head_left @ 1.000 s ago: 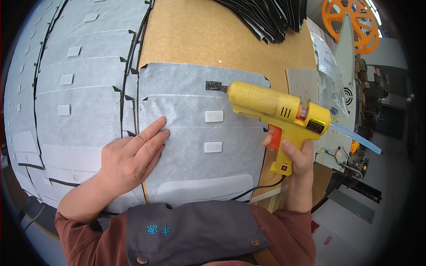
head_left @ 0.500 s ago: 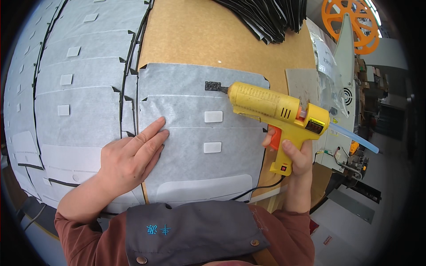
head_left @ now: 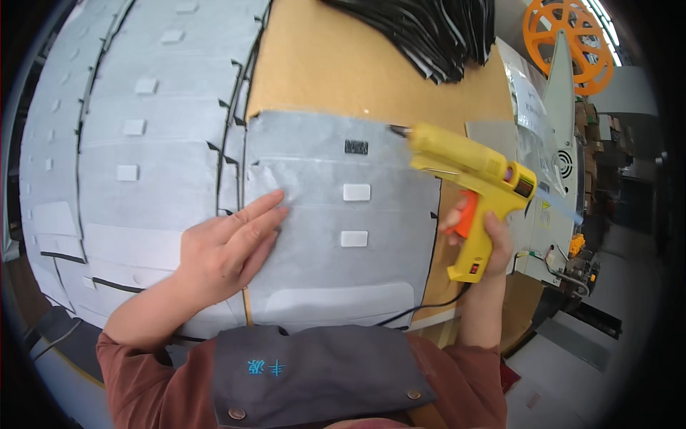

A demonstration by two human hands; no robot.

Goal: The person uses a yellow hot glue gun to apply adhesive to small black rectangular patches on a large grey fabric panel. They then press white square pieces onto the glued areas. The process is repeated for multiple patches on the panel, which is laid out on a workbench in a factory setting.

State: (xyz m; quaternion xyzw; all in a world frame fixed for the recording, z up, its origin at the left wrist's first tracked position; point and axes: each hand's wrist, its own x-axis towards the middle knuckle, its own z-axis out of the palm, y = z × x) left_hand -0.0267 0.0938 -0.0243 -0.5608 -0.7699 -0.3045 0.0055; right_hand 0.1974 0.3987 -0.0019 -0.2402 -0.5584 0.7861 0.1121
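My right hand [head_left: 498,247] grips a yellow hot glue gun [head_left: 461,154], with a finger at its orange trigger. The dark nozzle is above the upper right of a grey fabric sheet [head_left: 314,254], apart from a small black speckled patch [head_left: 356,147] on it. Below the patch, an upper white tab [head_left: 356,192] and a lower white tab [head_left: 354,239] sit in a column on the overlapping layers. Fingers stretched out, my left hand [head_left: 232,247] lies flat at the sheet's left edge. A pale blue glue stick [head_left: 561,206], blurred, sticks out behind the gun.
More grey sheets with white tabs [head_left: 134,127] cover the left side. Black strips or sheets [head_left: 429,32] are heaped at the far edge of the brown board [head_left: 307,64]. An orange reel [head_left: 568,46] stands at the far right by a machine. The gun's black cord [head_left: 429,306] crosses the near edge.
The glue gun has moved right, its nozzle leaving the black patch, which now shows whole. My left hand stays on the sheet's edge. The whole view has shifted slightly.
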